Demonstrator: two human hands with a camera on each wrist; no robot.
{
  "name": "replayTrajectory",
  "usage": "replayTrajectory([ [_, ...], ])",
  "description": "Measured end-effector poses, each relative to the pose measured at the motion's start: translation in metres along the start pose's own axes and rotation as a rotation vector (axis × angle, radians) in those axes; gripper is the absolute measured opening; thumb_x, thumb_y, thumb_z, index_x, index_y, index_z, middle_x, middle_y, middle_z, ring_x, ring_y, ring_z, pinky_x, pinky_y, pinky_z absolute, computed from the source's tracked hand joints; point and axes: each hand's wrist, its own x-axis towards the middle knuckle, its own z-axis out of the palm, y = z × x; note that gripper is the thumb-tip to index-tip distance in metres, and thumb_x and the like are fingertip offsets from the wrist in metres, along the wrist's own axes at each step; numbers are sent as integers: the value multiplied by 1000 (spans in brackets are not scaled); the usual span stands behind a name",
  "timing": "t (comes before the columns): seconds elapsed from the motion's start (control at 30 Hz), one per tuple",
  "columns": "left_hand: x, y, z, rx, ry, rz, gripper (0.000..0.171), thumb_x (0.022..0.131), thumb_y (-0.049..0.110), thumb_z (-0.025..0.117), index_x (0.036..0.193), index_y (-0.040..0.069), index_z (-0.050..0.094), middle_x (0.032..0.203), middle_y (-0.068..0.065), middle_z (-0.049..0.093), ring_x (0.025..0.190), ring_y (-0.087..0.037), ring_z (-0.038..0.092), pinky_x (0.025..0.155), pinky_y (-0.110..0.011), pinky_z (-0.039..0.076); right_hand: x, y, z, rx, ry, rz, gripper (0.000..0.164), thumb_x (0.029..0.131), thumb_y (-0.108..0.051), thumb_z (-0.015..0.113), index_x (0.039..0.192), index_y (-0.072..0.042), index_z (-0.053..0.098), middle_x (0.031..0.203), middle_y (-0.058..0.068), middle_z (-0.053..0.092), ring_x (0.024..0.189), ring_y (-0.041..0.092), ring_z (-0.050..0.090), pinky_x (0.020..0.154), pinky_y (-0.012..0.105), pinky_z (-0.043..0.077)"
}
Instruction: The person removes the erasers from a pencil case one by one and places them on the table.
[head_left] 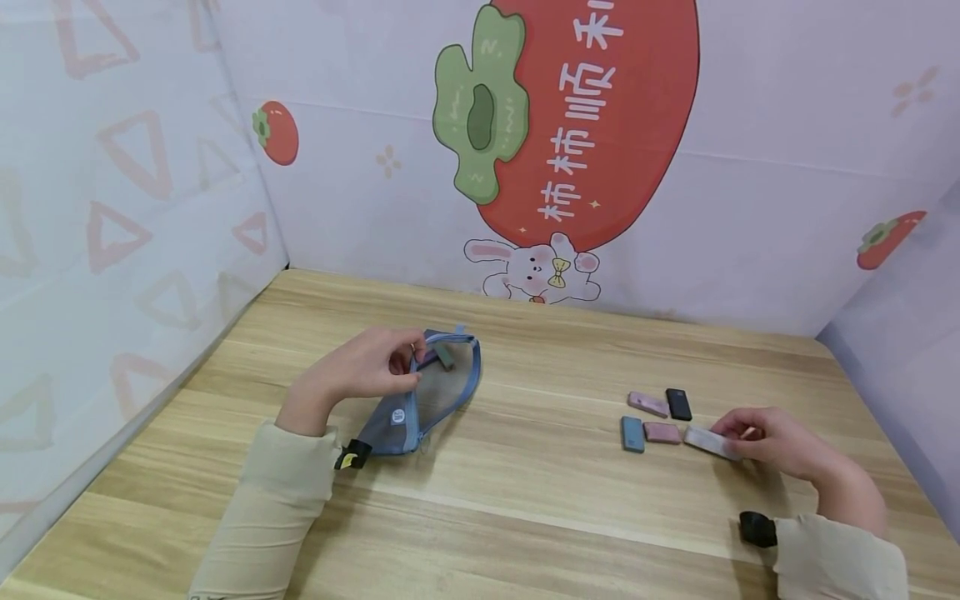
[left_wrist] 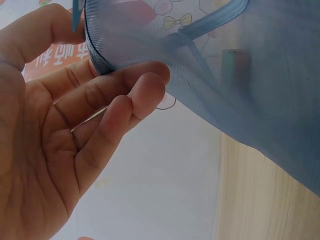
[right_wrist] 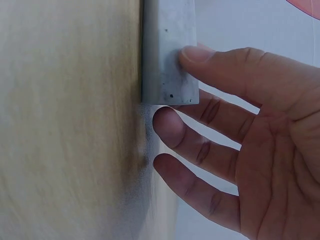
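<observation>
Left of centre in the head view, the left hand (head_left: 360,367) has a narrow grip on a blue mesh pouch (head_left: 386,429) by its edge; inside are a green block (head_left: 444,357) and a partly hidden purple block (head_left: 428,358), hard to make out. At lower right, the right hand (head_left: 780,442) holds a pale block (head_left: 707,441), cut off by the right wrist view's top edge, on the counter (head_left: 525,533).
</observation>
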Motion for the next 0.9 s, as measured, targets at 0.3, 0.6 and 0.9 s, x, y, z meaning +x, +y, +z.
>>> replayTrajectory([
  [0.3, 0, 0, 0, -1, -4, -1, 13, 84, 12, 63, 95, 8, 59, 71, 4, 63, 68, -7, 60, 66, -26, 51, 3, 0, -3, -11, -23, 55, 22, 92, -8, 64, 113, -1, 66, 99, 6, 57, 88, 20, 55, 69, 25, 44],
  [0.6, -1, -2, 0, 2, -8, -11, 12, 84, 12, 63, 94, 9, 59, 72, 3, 63, 69, -8, 61, 68, -27, 52, 3, -2, -2, -37, 17, 1, 22, 90, -6, 65, 111, 2, 66, 95, 5, 57, 81, 10, 52, 66, 23, 44],
  [0.9, -2, 0, -3, -11, -12, -21, 13, 84, 12, 62, 96, 9, 59, 75, 2, 65, 71, -9, 62, 70, -29, 53, 2, -12, -3, -67, 198, -29, 23, 94, -7, 62, 114, 3, 64, 92, 3, 58, 78, 3, 50, 64, 23, 43],
])
